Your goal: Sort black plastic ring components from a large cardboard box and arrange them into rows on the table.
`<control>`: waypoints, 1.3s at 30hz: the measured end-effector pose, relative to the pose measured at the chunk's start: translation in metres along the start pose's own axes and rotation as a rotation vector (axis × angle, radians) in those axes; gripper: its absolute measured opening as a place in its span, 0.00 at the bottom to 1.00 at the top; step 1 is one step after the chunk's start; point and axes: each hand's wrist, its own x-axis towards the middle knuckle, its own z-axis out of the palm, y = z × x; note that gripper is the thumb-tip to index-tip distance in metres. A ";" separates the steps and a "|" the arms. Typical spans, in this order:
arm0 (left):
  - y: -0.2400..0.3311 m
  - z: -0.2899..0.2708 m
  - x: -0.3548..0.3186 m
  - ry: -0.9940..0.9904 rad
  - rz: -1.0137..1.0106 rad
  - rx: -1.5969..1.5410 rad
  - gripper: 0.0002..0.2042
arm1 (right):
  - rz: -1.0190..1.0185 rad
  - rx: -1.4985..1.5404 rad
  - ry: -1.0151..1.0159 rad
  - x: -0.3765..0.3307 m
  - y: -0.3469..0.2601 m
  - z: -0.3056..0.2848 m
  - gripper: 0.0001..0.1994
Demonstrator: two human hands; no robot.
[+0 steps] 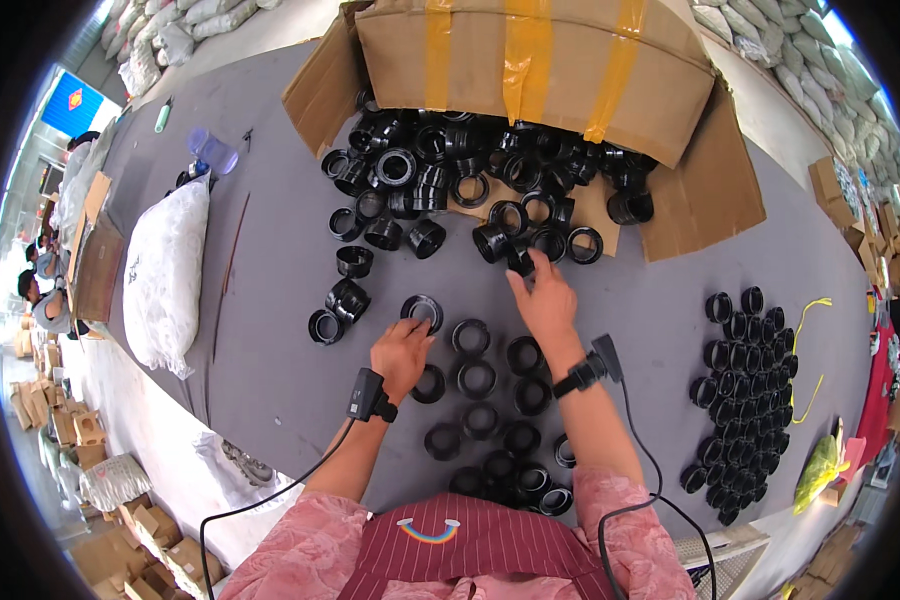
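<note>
Black plastic rings, short and hollow, lie all over the grey table. My left hand (402, 357) has its curled fingers on the near edge of one black plastic ring (410, 304), which lies at the left of some spread-out rings. Farther off and to the right, my right hand (548, 305) pinches another black plastic ring (519, 262) between thumb and fingers, at the near edge of the big pile. Part of that ring is hidden by the fingers. Between my forearms, loose rings (477, 378) sit in rough columns running toward my apron.
A tipped cardboard box (450, 60) with yellow tape spills the pile of rings. Neat rows of rings (740, 385) stand at the right beside yellow string (799, 345). At the left lie a white plastic sack (167, 280) and a clear bottle (213, 152). Cables hang from both wrist straps.
</note>
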 end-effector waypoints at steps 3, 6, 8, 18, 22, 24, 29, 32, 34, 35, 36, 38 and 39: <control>0.006 0.001 0.007 -0.281 0.009 0.193 0.15 | -0.017 -0.187 -0.074 0.022 0.011 0.002 0.16; 0.022 0.004 0.021 -0.139 -0.110 0.044 0.16 | -0.088 -0.188 -0.069 0.014 0.018 -0.004 0.14; 0.025 0.009 0.040 -0.024 -0.089 0.017 0.17 | -0.086 -0.195 -0.133 -0.004 0.025 -0.014 0.14; 0.045 0.079 0.132 -0.099 0.036 0.069 0.23 | 0.013 -0.048 -0.146 0.001 0.050 -0.046 0.17; 0.043 0.080 0.124 -0.198 0.057 -0.079 0.21 | -0.108 -0.272 -0.157 0.027 0.057 -0.023 0.18; 0.033 0.072 0.111 -0.259 0.075 -0.085 0.18 | -0.158 -0.255 -0.250 0.025 0.062 -0.016 0.16; 0.010 0.057 0.069 -0.267 0.085 -0.037 0.18 | 0.054 0.327 -0.306 -0.022 0.093 -0.031 0.15; 0.023 0.046 0.073 -0.187 0.061 -0.096 0.20 | 0.571 0.779 -0.505 -0.032 0.111 -0.067 0.18; 0.022 0.059 0.084 -0.145 0.026 -0.112 0.22 | 0.885 0.886 -0.587 -0.038 0.133 -0.088 0.20; 0.024 0.067 0.092 -0.103 -0.007 -0.125 0.25 | 0.983 0.816 -0.537 -0.040 0.154 -0.087 0.20; 0.031 0.078 0.106 -0.104 0.002 -0.137 0.25 | 1.080 0.746 -0.477 -0.040 0.177 -0.086 0.20; 0.046 0.093 0.132 0.068 0.049 -0.116 0.28 | 0.872 0.395 -0.363 -0.046 0.214 -0.078 0.19; 0.045 0.098 0.144 0.070 0.052 -0.114 0.28 | 0.644 0.058 -0.265 -0.046 0.221 -0.074 0.20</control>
